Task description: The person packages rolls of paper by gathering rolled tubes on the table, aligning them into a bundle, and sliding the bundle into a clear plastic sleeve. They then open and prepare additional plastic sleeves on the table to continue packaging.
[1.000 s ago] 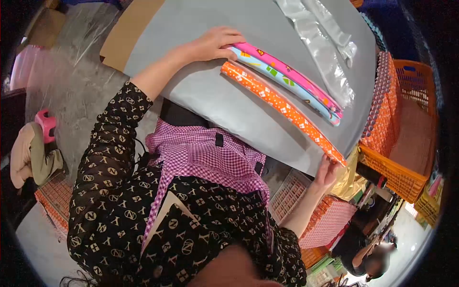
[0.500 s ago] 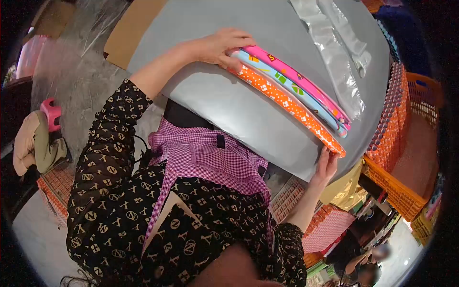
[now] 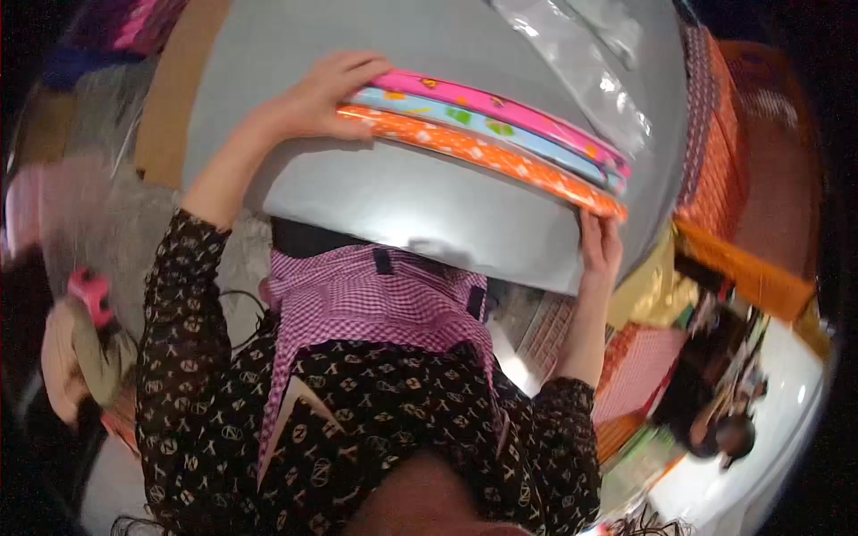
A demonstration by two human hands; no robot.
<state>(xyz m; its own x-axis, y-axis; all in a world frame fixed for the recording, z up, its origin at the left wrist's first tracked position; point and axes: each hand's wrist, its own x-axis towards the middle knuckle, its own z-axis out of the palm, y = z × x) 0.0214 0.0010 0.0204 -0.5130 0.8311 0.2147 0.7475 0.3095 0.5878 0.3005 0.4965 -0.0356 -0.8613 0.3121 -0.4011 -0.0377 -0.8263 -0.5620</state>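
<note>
Three rolls of patterned wrapping paper lie side by side on the grey table [image 3: 429, 31]. Farthest from me is the pink roll [image 3: 500, 108], then the light blue roll [image 3: 518, 134], and the orange roll [image 3: 500, 164] is nearest. My left hand [image 3: 332, 96] is closed around the left ends of the rolls, its thumb on the orange one's near side. At the right end my right hand [image 3: 601, 241] touches the underside of the orange roll with its fingertips; part of its grip is hidden behind the roll.
Clear plastic sleeves [image 3: 581, 62] lie at the far right of the table. Brown cardboard [image 3: 170, 98] borders its left side. An orange crate [image 3: 746, 268] and stacked patterned goods [image 3: 715, 143] stand on the right. Another person [image 3: 76, 357] is at the left, near a pink stool [image 3: 89, 295].
The view has turned, so the rolls look less tilted and farther left. Both hands remain at the ends of the rolls, which stay together.
</note>
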